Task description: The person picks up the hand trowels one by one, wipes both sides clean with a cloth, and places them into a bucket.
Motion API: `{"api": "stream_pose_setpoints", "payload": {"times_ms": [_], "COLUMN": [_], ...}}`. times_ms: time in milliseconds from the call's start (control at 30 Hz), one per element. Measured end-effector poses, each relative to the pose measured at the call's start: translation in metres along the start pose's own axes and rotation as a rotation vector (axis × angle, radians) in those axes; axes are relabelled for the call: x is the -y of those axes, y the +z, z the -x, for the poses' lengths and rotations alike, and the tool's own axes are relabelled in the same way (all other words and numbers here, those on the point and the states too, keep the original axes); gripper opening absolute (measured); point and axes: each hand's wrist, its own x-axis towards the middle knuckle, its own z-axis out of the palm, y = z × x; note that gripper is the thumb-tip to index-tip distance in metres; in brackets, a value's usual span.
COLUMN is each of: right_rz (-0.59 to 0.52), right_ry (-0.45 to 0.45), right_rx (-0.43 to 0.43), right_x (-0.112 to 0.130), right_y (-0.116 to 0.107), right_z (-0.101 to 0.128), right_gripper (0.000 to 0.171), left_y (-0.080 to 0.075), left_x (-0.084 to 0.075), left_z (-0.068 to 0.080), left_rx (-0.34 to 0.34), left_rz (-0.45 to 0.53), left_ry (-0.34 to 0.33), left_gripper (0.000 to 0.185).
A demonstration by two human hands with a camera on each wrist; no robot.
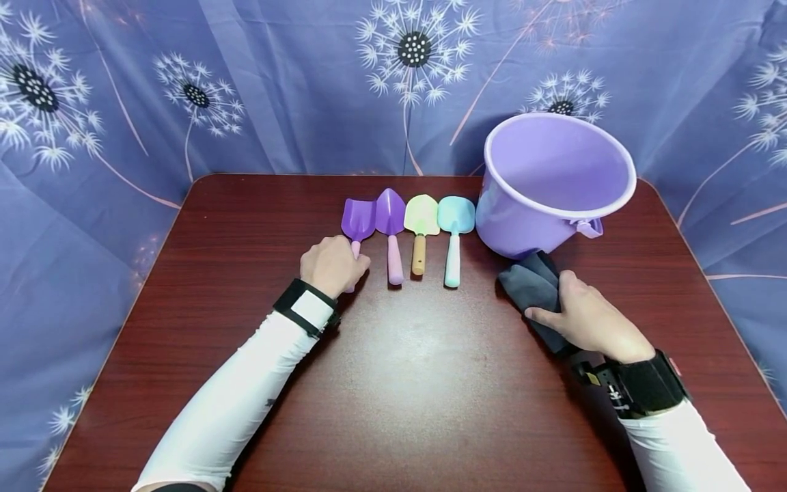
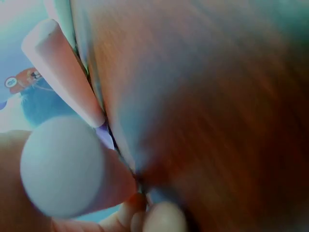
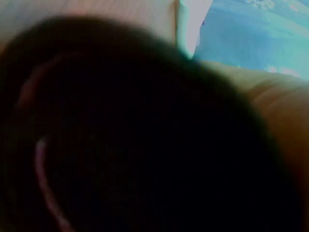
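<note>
My left hand (image 1: pixel 332 265) grips the pink handle of a purple square-bladed toy shovel (image 1: pixel 359 219), the leftmost in a row on the table. Up close in the left wrist view, the round butt of that handle (image 2: pixel 63 166) sticks out from the hand. Beside it lies a purple trowel (image 1: pixel 390 212) with a pink handle. At the right, my right hand (image 1: pixel 593 318) holds a folded dark grey cloth (image 1: pixel 531 283), thumb on top, just in front of the bucket. A dark, blurred mass (image 3: pixel 145 145) fills most of the right wrist view.
A yellow-green shovel (image 1: pixel 421 215) and a light blue shovel (image 1: pixel 456 215) continue the row rightward, blades toward the back edge. The large lilac bucket (image 1: pixel 522 222) stands upright at the back right of the brown table (image 1: pixel 399 396). Behind hangs a blue dandelion-print curtain (image 1: pixel 295 89).
</note>
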Motion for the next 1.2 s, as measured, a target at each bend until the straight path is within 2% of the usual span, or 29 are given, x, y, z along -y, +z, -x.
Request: {"api": "stream_pose_setpoints", "payload": {"times_ms": [367, 600, 667, 833, 1000, 1200], "right_rz": [-0.022, -0.089, -0.089, -0.041, -0.052, -0.054], "right_ry": [-0.028, -0.077, -0.098, -0.110, -0.102, -0.176], "right_rx": [-0.003, -0.027, -0.033, -0.047, -0.083, -0.175], "right_x": [0.006, 0.008, 0.008, 0.011, 0.017, 0.023], "right_y": [0.002, 0.004, 0.004, 0.002, 0.000, -0.005], "right_z": [0.003, 0.003, 0.002, 0.000, 0.001, 0.007], "right_gripper": [0.071, 0.099, 0.093, 0.057, 0.055, 0.046], "left_y": [-0.005, -0.008, -0.009, -0.013, -0.016, -0.018], "left_x": [0.008, 0.017, 0.020, 0.029, 0.038, 0.043], "left_z": [0.005, 0.010, 0.012, 0.014, 0.018, 0.025], "left_rx": [-0.022, -0.021, -0.015, -0.010, -0.030, -0.090], "left_rz": [0.005, 0.028, 0.037, 0.042, 0.048, 0.041], "left_ry": [-0.018, -0.044, -0.046, -0.027, 0.006, 0.023], "left_gripper": [0.036, 0.041, 0.041, 0.038, 0.032, 0.031]}}
